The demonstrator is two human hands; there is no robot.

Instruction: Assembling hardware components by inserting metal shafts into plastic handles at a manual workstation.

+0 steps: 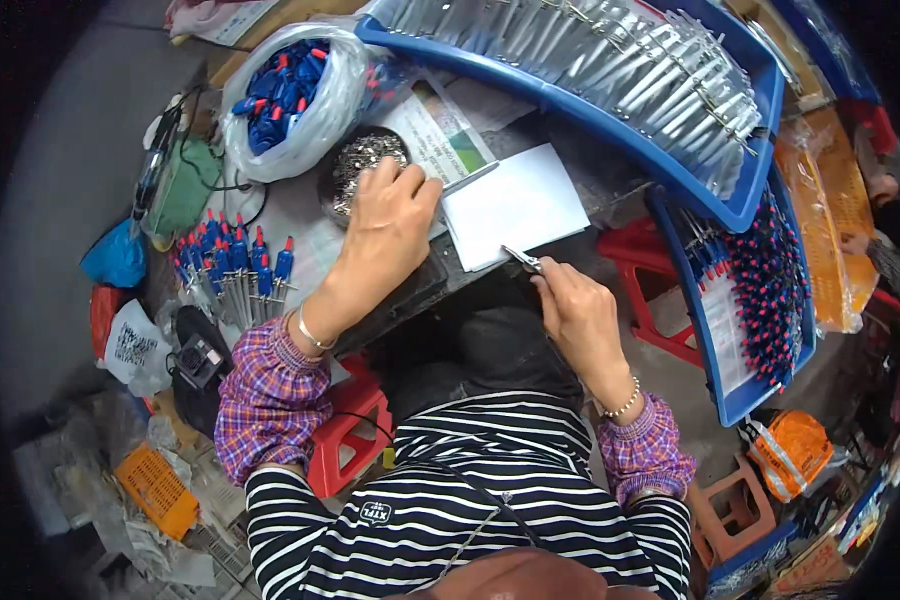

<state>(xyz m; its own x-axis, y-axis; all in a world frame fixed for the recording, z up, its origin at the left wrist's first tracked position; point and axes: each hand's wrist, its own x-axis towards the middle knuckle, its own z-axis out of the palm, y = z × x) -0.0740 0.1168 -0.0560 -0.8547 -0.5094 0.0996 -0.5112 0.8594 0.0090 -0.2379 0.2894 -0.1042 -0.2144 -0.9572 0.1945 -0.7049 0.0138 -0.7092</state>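
My left hand (390, 215) reaches into a round dark dish (365, 160) full of small metal pins, its fingers curled down over them. My right hand (575, 310) pinches a thin metal rod (523, 260) by one end, its tip touching the near edge of a white sheet of paper (515, 205) on the table. A longer metal strip (470, 180) lies along the sheet's left edge. A batch of blue-and-red capped metal parts (235, 265) stands upright to the left of my left forearm.
A clear bag of blue plastic caps (295, 90) sits behind the dish. A blue tray (610, 70) of silver tubes lies at the back, another blue tray (760, 290) of red-and-blue tipped parts to the right. Red stools (345, 430) and an orange crate (155, 490) stand below.
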